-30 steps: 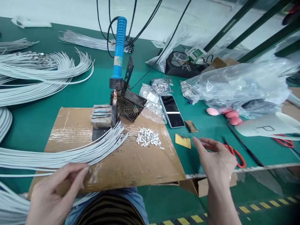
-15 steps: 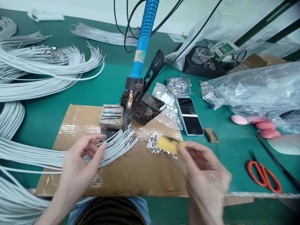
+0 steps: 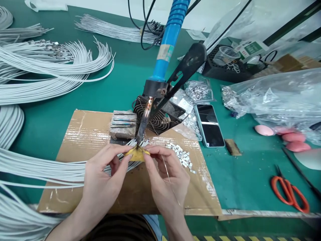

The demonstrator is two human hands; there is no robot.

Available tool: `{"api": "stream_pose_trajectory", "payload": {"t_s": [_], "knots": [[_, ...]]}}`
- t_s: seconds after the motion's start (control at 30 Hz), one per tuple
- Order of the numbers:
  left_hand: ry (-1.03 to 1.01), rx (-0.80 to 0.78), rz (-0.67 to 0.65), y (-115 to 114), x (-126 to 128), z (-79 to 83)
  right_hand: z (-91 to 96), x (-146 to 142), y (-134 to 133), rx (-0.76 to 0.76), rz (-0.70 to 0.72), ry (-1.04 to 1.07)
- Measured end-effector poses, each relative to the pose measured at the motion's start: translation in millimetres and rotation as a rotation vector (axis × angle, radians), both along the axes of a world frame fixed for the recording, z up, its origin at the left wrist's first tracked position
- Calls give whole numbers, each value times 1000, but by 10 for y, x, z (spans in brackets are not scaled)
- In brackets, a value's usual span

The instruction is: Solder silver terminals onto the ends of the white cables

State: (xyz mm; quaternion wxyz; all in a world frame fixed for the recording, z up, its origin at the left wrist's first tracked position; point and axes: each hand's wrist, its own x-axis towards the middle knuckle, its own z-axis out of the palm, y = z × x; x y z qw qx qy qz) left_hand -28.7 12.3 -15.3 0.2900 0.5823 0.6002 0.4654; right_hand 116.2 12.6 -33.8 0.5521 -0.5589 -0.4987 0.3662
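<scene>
A yellow sponge [image 3: 137, 155] with a dark, scorched-looking edge is pinched at its two ends, bent around the tip of a soldering iron [image 3: 143, 124]. My left hand [image 3: 106, 172] grips its left end. On the right end are the fingertips of my right hand [image 3: 167, 174], which also has a thin strand of solder wire [image 3: 168, 174] trailing from it. The iron has a blue handle [image 3: 170, 43] and stands tilted in a black holder. Behind and below the sponge lies a bundle of white cables [image 3: 67, 169], their ends partly hidden by my hands.
Small metal pieces [image 3: 182, 155] lie on the cardboard [image 3: 82, 130]. A block with metal rods [image 3: 123, 124] and a black fan [image 3: 157, 115] stand behind the iron. Rightward are a phone [image 3: 209, 125], orange-handled scissors [image 3: 289, 192] and plastic bags [image 3: 281, 90]. More cable bundles [image 3: 50, 90] fill the left.
My right hand has brought the sponge left from above the metal pieces to the iron's tip. My left hand has moved right, off the cables, and now holds the sponge too.
</scene>
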Motion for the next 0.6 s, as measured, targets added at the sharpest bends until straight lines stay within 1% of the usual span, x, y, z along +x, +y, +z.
{"api": "stream_pose_trajectory", "payload": {"t_s": [0.23,0.4,0.47,0.6], "knots": [[8,-24,15,5,-5,-64,-85,2,-41,86,12,-184],[28,-75,76,25,45,-57,-50,-35,1,202,-20,-276],[69,-20,86,22,77,-30,-5,-62,22,269,-27,-309],[184,190,67,12,127,-6,73,-105,52,390,-7,-365]]}}
